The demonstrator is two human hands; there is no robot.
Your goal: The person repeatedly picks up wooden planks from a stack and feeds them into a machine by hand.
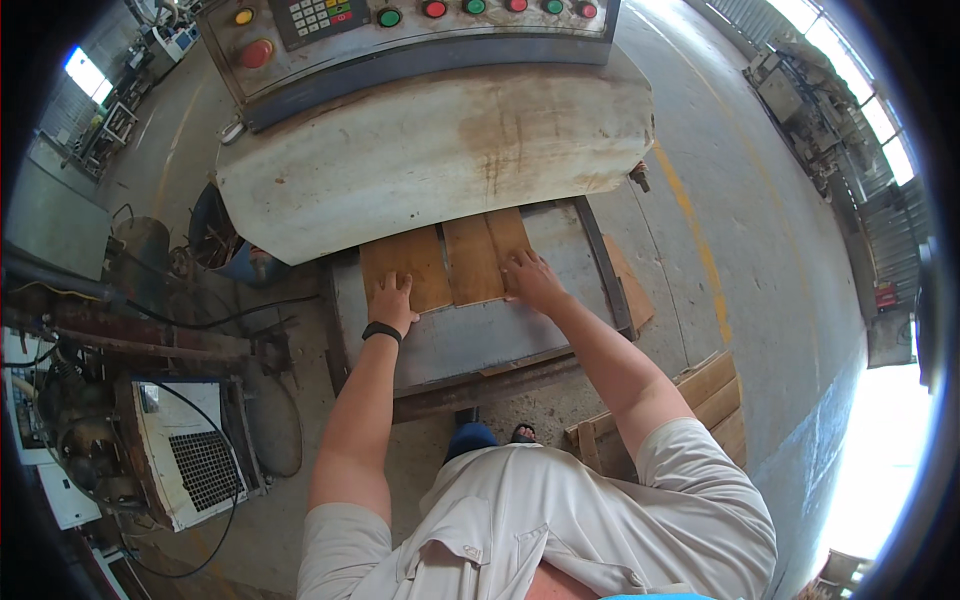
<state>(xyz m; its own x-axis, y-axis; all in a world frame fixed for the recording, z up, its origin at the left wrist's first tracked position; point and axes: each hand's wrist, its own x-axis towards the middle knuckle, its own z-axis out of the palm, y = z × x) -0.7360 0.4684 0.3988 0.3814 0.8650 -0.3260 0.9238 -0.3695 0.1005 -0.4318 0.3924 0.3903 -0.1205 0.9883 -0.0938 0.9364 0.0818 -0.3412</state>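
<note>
Brown wooden boards lie side by side on a grey metal machine bed, their far ends under a white metal hood. My left hand, with a dark band at the wrist, rests with spread fingers on the near end of the left board. A narrow dark gap parts that board from the middle board. My right hand lies with fingers stretched over the near right edge of the right board. Bare metal of the machine bed shows between the boards and my body.
Above the white hood runs a control panel with coloured buttons and a keypad. A wooden pallet stands by my right side. On the left are a blue bin, a black hose and a caged machine unit.
</note>
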